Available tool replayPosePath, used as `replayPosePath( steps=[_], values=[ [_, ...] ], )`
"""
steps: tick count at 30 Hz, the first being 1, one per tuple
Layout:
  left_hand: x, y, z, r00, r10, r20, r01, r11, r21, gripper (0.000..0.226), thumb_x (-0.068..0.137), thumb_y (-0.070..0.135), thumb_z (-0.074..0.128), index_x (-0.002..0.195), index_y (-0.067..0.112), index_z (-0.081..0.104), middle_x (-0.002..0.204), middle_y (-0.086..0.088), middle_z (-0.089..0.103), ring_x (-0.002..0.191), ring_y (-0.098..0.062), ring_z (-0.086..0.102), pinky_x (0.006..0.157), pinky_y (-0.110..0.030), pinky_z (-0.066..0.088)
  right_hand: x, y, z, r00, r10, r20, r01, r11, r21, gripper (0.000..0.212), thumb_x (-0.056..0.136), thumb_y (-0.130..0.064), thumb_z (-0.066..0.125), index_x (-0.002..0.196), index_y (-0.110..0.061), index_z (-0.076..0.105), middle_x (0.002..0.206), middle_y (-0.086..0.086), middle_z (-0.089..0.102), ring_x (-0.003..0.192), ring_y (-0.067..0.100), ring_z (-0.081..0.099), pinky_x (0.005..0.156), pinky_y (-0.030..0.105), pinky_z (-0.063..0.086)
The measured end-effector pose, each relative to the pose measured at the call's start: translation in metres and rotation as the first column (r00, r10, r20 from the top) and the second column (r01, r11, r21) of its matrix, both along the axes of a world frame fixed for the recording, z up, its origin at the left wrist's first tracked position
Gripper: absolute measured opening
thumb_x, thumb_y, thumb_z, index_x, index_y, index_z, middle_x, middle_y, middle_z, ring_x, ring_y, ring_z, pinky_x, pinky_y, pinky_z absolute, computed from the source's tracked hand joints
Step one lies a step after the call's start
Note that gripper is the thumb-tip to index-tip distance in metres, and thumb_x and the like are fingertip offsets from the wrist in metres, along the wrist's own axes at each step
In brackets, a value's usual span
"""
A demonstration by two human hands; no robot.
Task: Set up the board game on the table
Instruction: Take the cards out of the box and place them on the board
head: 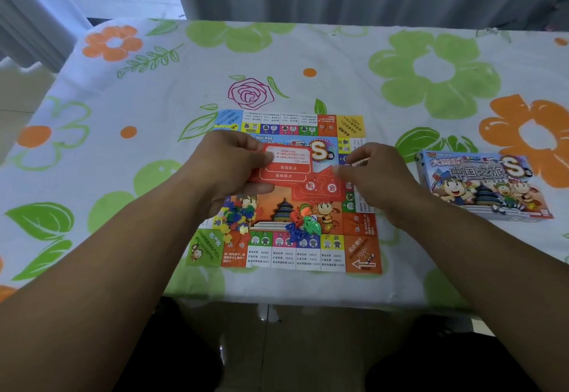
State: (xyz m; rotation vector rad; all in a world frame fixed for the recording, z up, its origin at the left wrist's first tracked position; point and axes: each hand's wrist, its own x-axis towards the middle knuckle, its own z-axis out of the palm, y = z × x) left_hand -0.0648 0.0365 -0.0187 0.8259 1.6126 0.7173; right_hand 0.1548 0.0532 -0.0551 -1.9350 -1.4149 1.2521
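Note:
The colourful paper game board (pixel 335 253) lies flat on the table in front of me. My left hand (pixel 228 166) holds a stack of red cards (pixel 286 163) above the board's upper middle. My right hand (pixel 378 179) hovers just right of them, its fingers curled near the corner of a red card (pixel 320 188) lying on the board; whether it pinches that card is unclear. A heap of small coloured plastic pieces (pixel 240 216) sits at the board's lower left. Blue and green pawns with a die (pixel 303 225) lie at its lower middle.
The game box (pixel 480 185) lies to the right of the board. A flowered tablecloth (pixel 308 52) covers the table, whose near edge runs just below the board. A curtain hangs behind the table's far edge. My legs and the tiled floor show below.

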Motion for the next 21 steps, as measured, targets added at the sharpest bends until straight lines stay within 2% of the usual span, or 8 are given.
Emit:
replayPosePath(
  steps=[2, 3, 6, 9, 13, 16, 19, 21],
  values=[
    [0.002, -0.001, 0.001, 1.000, -0.025, 0.013, 0.025, 1.000, -0.005, 0.009, 0.093, 0.010, 0.069, 0.087, 0.006, 0.064, 0.094, -0.014, 0.075, 0.073, -0.021, 0.076, 0.061, -0.030, 0.063, -0.006, -0.003, 0.008, 0.985, 0.041, -0.169, -0.044, 0.999, -0.014, 0.024, 0.094, -0.034, 0.069, 0.095, -0.011, 0.063, 0.066, -0.007, 0.067, 0.049, 0.005, 0.059, 0.043, 0.021, 0.045],
    [0.003, -0.001, 0.002, 0.999, -0.039, 0.016, 0.039, 0.999, -0.010, 0.009, 0.092, 0.012, 0.070, 0.087, 0.007, 0.065, 0.094, -0.013, 0.074, 0.075, -0.021, 0.076, 0.060, -0.029, 0.063, -0.010, -0.005, 0.012, 0.968, 0.072, -0.239, -0.080, 0.996, -0.025, 0.027, 0.094, -0.038, 0.067, 0.093, -0.011, 0.064, 0.058, -0.006, 0.063, 0.045, 0.008, 0.054, 0.043, 0.022, 0.043],
    [0.007, -0.001, 0.003, 0.998, -0.064, 0.030, 0.064, 0.998, -0.013, 0.010, 0.089, 0.015, 0.074, 0.086, 0.008, 0.068, 0.095, -0.012, 0.074, 0.079, -0.024, 0.076, 0.058, -0.028, 0.061, -0.015, -0.006, 0.016, 0.936, 0.134, -0.327, -0.150, 0.988, -0.025, 0.025, 0.091, -0.034, 0.072, 0.100, -0.013, 0.064, 0.066, 0.006, 0.065, 0.051, 0.016, 0.054, 0.045, 0.028, 0.045],
    [0.009, -0.001, 0.004, 0.996, -0.068, 0.055, 0.069, 0.997, -0.016, 0.012, 0.089, 0.017, 0.074, 0.090, 0.006, 0.069, 0.097, -0.013, 0.075, 0.081, -0.024, 0.076, 0.058, -0.028, 0.061, -0.013, -0.005, 0.014, 0.942, 0.086, -0.326, -0.094, 0.996, -0.009, 0.013, 0.092, -0.017, 0.072, 0.097, -0.012, 0.062, 0.070, 0.006, 0.066, 0.052, 0.013, 0.057, 0.046, 0.029, 0.047],
    [0.007, 0.000, 0.004, 0.997, -0.049, 0.052, 0.050, 0.999, -0.021, 0.008, 0.092, 0.010, 0.070, 0.095, 0.003, 0.070, 0.096, -0.013, 0.075, 0.076, -0.021, 0.076, 0.063, -0.031, 0.064, -0.006, -0.001, 0.014, 0.948, -0.004, -0.318, 0.015, 0.999, 0.034, 0.005, 0.094, -0.012, 0.068, 0.099, -0.010, 0.066, 0.080, 0.009, 0.068, 0.054, 0.013, 0.059, 0.048, 0.029, 0.051],
    [0.004, 0.001, 0.004, 1.000, -0.002, -0.005, 0.002, 1.000, 0.000, 0.004, 0.092, 0.007, 0.069, 0.093, 0.003, 0.068, 0.093, -0.015, 0.074, 0.074, -0.023, 0.076, 0.061, -0.031, 0.064, -0.003, 0.002, 0.012, 0.948, -0.052, -0.314, 0.086, 0.992, 0.096, 0.007, 0.094, -0.009, 0.069, 0.093, -0.016, 0.069, 0.085, 0.009, 0.069, 0.057, 0.013, 0.061, 0.051, 0.030, 0.056],
    [-0.001, 0.003, 0.003, 0.998, 0.041, -0.046, -0.041, 0.999, 0.009, 0.005, 0.093, 0.007, 0.068, 0.095, 0.003, 0.067, 0.097, -0.017, 0.073, 0.079, -0.026, 0.077, 0.062, -0.031, 0.063, 0.001, 0.001, 0.008, 0.975, -0.041, -0.218, 0.081, 0.981, 0.176, 0.016, 0.092, -0.009, 0.070, 0.084, -0.022, 0.070, 0.087, 0.010, 0.073, 0.067, 0.023, 0.068, 0.064, 0.037, 0.062],
    [-0.003, 0.004, 0.004, 0.997, 0.060, -0.043, -0.060, 0.998, 0.009, 0.006, 0.093, 0.007, 0.068, 0.097, 0.003, 0.067, 0.099, -0.017, 0.073, 0.079, -0.026, 0.077, 0.062, -0.031, 0.063, 0.004, -0.002, 0.003, 0.996, 0.028, -0.082, -0.007, 0.971, 0.237, 0.017, 0.092, -0.010, 0.069, 0.082, -0.023, 0.071, 0.086, 0.005, 0.074, 0.077, 0.024, 0.072, 0.072, 0.044, 0.063]
  ],
)
